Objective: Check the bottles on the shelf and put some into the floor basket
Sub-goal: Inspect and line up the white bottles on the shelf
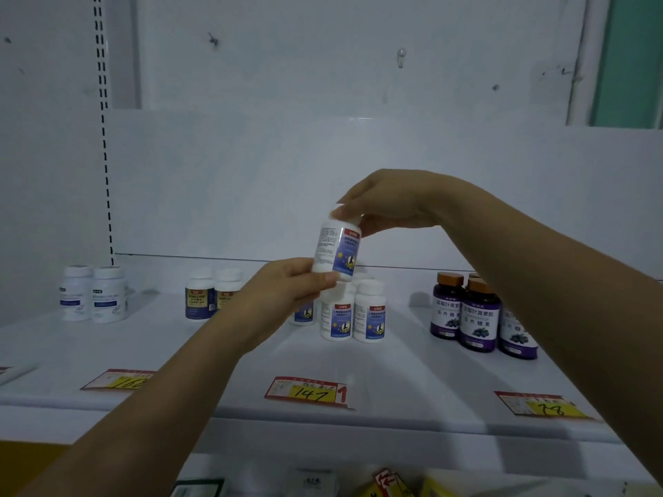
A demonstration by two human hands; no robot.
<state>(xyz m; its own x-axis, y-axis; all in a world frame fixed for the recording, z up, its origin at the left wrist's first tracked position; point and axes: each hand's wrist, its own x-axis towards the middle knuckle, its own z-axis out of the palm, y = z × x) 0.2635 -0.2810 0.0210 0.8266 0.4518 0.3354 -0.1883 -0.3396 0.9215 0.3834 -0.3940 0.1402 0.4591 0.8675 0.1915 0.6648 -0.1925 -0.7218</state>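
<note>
A white bottle with a blue-and-white label is held up above the white shelf, slightly tilted. My left hand grips its base from below. My right hand pinches its cap from above. Directly behind and below it stand matching white bottles on the shelf. No floor basket is in view.
Two white bottles stand at the shelf's left, two dark-labelled ones beside them, and purple bottles with brown caps at the right. Price tags lie along the front edge. A lower shelf shows boxes.
</note>
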